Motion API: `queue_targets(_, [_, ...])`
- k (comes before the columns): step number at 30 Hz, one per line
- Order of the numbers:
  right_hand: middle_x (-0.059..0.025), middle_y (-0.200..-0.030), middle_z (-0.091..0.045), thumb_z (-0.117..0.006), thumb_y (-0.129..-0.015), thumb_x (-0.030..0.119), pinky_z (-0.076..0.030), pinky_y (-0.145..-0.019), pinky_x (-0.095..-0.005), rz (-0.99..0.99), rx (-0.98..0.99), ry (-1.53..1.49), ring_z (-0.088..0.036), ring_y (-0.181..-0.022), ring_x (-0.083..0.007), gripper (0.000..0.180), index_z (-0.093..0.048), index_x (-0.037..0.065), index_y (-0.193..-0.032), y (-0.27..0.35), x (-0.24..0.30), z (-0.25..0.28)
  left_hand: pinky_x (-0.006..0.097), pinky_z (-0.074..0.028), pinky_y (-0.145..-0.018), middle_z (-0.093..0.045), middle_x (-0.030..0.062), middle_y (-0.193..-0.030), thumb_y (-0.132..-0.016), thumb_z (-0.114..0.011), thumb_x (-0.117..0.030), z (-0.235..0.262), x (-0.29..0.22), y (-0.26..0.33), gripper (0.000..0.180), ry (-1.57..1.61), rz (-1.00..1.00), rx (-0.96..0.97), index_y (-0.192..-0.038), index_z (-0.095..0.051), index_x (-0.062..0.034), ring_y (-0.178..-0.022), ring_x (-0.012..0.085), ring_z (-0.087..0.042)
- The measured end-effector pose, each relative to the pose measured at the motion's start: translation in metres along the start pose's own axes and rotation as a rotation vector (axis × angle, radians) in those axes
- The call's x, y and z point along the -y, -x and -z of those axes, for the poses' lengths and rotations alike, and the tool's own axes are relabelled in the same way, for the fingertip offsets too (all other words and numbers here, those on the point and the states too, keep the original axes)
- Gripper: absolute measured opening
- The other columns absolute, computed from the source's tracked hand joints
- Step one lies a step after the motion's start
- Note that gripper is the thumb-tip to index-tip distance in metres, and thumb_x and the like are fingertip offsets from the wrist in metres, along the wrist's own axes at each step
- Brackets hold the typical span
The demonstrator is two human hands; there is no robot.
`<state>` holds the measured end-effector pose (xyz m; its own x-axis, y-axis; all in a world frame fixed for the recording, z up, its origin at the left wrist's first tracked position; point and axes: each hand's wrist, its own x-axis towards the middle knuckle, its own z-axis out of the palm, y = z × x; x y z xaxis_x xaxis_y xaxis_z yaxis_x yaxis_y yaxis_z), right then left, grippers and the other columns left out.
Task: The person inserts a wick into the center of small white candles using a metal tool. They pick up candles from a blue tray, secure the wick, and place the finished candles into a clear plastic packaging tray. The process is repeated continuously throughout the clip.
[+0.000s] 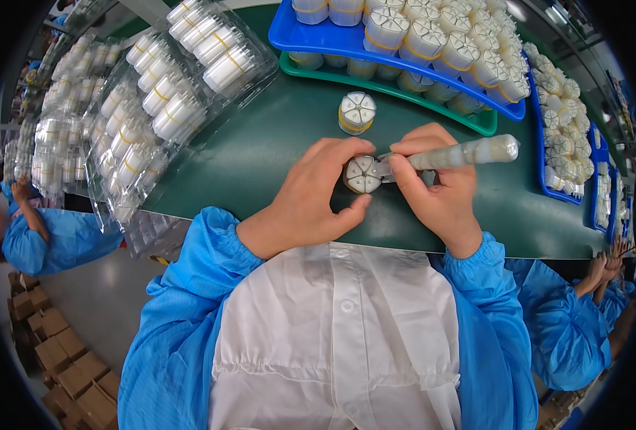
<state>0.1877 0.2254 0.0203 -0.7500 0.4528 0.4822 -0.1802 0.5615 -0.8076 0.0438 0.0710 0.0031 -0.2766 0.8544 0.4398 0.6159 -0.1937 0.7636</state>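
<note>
My left hand (303,193) curls around a round bundle of white wedge-topped tubes (363,175), with the index finger at its far side and the thumb at its near side. In my right hand (440,190) is a thick pen-like tool (468,153), its handle wrapped in clear and greyish material. The tool's narrow, translucent tip touches or nearly touches the right edge of the bundle's top. Just beyond my hands a second such bundle (357,111), bound with a yellow band, stands upright on the green tabletop (289,100).
A blue tray (397,57) full of banded bundles rests over a green tray (375,84) at the back. More blue trays (565,195) line the right. Clear plastic trays of tubes (164,89) lie at left. People in blue sleeves (67,236) sit on both sides.
</note>
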Motion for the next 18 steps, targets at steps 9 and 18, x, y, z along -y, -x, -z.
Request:
queue_targets(9, [-0.0085, -0.094, -0.064, -0.076, -0.086, 0.000, -0.047, -0.053, -0.0246, 0.118, -0.046, 0.019, -0.059, -0.065, -0.0095, 0.014, -0.069, 0.002, -0.099, 0.001, -0.007, -0.001, 0.037, -0.052, -0.084, -0.064, 0.0114, -0.112, -0.073, -0.090, -0.011, 0.004, 0.000, 0.002, 0.069, -0.180, 0.004, -0.041, -0.131, -0.055, -0.0035, -0.096, 0.0276, -0.061])
queue_targets(18, [-0.0095, -0.095, -0.065, -0.076, -0.087, 0.000, -0.051, -0.059, -0.0231, -0.080, -0.155, 0.073, -0.063, -0.070, -0.0104, 0.013, -0.068, 0.000, -0.098, -0.003, 0.002, 0.010, 0.038, -0.051, -0.091, -0.063, 0.0164, -0.123, -0.077, -0.084, -0.009, 0.049, 0.006, -0.008, 0.062, -0.785, 0.000, -0.279, -0.132, -0.055, -0.0026, -0.111, 0.0341, -0.061])
